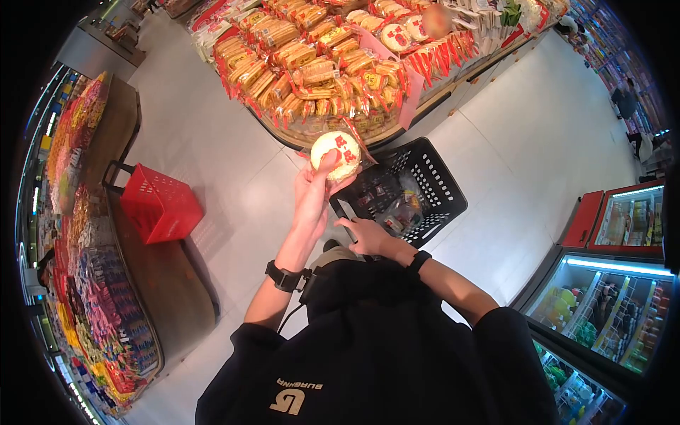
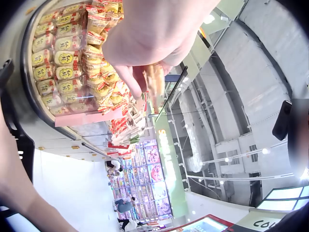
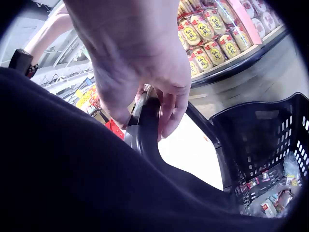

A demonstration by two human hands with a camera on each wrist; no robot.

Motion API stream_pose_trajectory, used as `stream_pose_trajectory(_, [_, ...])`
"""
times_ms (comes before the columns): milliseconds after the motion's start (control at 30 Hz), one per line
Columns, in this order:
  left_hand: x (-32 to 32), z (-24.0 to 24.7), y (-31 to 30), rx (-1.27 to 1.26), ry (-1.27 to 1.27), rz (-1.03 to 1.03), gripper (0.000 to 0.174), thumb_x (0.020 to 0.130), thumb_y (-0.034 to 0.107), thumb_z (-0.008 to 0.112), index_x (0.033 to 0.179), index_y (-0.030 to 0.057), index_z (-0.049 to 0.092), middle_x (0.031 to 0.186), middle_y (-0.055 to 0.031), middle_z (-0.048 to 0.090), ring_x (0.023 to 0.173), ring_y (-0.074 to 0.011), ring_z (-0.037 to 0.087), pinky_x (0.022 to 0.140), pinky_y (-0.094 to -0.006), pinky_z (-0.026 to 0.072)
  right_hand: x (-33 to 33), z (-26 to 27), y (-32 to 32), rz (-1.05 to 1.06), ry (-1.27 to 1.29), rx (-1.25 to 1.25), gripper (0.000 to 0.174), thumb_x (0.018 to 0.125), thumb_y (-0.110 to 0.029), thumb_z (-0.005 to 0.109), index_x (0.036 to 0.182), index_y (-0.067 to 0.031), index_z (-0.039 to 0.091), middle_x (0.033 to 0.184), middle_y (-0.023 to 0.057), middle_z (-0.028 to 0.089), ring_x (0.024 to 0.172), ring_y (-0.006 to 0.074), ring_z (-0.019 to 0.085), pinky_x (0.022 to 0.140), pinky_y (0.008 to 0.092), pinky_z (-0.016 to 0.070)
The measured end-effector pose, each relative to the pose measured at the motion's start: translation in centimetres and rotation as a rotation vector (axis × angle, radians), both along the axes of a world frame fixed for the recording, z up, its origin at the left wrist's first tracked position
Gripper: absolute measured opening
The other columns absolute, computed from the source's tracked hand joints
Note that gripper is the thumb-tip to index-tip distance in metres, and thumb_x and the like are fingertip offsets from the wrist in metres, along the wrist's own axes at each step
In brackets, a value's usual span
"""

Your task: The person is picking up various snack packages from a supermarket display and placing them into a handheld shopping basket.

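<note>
One black basket [image 1: 445, 177], near right, containing assorted packets [image 1: 404, 214], its handle [image 3: 145, 137] gripped by the right hand [image 1: 372, 236]; one round pack [image 1: 346, 157], pinched by the left hand [image 1: 316, 188], left of the basket, before the far counter [image 1: 433, 112] heaped with biscuit packs [image 1: 312, 73].

So the round, flat cake [image 1: 343, 150] is looking pale yellow with red characters on its face, and clear wrapping [image 1: 365, 157] is poking out past its edge. It's facing up toward the head camera, with the left hand [image 1: 319, 188] gripping it, thumb pressing on the front. From the left wrist it's showing edge-on and kinda blurry. The basket [image 1: 443, 180] is black with slotted walls, sitting open-side up and partly filled, while the right hand [image 1: 368, 237] is gripping its dark handle [image 3: 151, 116].
</note>
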State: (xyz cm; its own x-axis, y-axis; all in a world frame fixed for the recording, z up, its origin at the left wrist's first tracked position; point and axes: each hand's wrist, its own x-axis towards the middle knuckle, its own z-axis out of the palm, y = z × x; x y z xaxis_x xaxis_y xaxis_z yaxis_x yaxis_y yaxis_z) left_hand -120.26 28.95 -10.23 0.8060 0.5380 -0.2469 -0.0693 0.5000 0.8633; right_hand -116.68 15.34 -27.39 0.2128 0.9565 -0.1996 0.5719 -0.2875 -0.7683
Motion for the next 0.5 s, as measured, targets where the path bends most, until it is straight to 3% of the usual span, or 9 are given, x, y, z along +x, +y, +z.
stream_pose_trajectory(200, [0.0,-1.5,0.1,0.036,0.044,0.001,0.042,0.097,0.039,0.056,0.11,-0.0008,0.06,0.096,-0.0105,0.068,0.08,-0.0156,0.067,0.069,-0.0271,0.0529,1.9,0.0,-5.1,0.042,0.076,0.145,0.066,0.073,-0.01,0.056,0.137,-0.0212,0.045,0.093,0.0165,0.055,0.089,0.0361,0.058,0.08,0.0447,0.0466])
stream_pose_trajectory(300, [-0.1,-2.0,0.0,0.032,0.042,0.021,0.038,0.096,0.035,0.059,0.107,-0.0008,0.061,0.094,-0.0103,0.068,0.075,-0.0154,0.066,0.068,-0.0286,0.0528,2.9,0.9,-6.8,0.061,0.046,0.06,0.066,0.074,-0.011,0.058,0.138,-0.0226,0.045,0.1,0.0161,0.056,0.094,0.0368,0.059,0.083,0.0438,0.0484])
stream_pose_trajectory(500, [0.0,-0.2,-0.9,0.038,-0.07,0.0,0.037,0.091,0.015,0.066,0.12,-0.0047,0.053,0.104,-0.0131,0.067,0.089,-0.0188,0.069,0.082,-0.0319,0.0566,5.1,1.2,-9.1,0.082,-0.29,-0.038,0.057,0.08,-0.016,0.056,0.136,-0.0217,0.048,0.1,0.0154,0.059,0.085,0.0362,0.063,0.079,0.0439,0.0512])
